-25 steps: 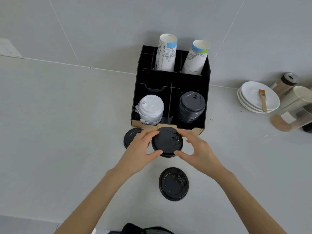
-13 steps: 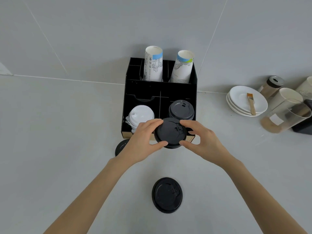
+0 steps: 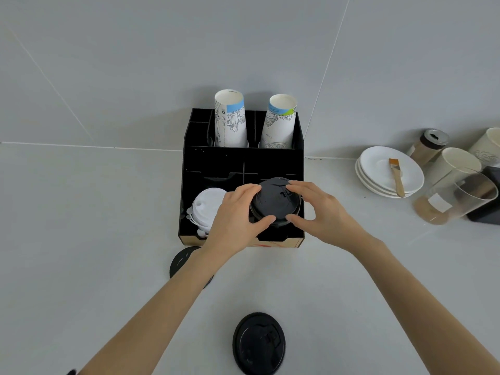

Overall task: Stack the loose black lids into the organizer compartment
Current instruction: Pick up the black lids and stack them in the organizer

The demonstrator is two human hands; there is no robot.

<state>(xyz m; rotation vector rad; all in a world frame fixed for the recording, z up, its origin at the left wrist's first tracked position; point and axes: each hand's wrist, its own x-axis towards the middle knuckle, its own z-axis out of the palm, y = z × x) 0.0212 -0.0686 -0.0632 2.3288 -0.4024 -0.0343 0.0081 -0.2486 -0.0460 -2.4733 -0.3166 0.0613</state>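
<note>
A black organizer (image 3: 189, 169) stands against the wall. Its front right compartment holds a stack of black lids, mostly hidden. My left hand (image 3: 232, 217) and my right hand (image 3: 319, 212) both grip one black lid (image 3: 273, 204) by its rim, right over that stack. Whether it touches the stack I cannot tell. A loose black lid (image 3: 259, 343) lies on the counter near me. Another loose black lid (image 3: 181, 262) lies just in front of the organizer's left side, partly hidden under my left forearm.
White lids (image 3: 207, 205) fill the front left compartment. Two paper cups (image 3: 230, 117) stand upside down in the back row. At the right are stacked white plates (image 3: 378, 174) with a brush (image 3: 396, 177), a clear jar (image 3: 457, 198), cups and a shaker (image 3: 428, 143).
Both hands have carried the black lid away from me, from the counter's front edge of the organizer up over the black lid stack in the right compartment.
</note>
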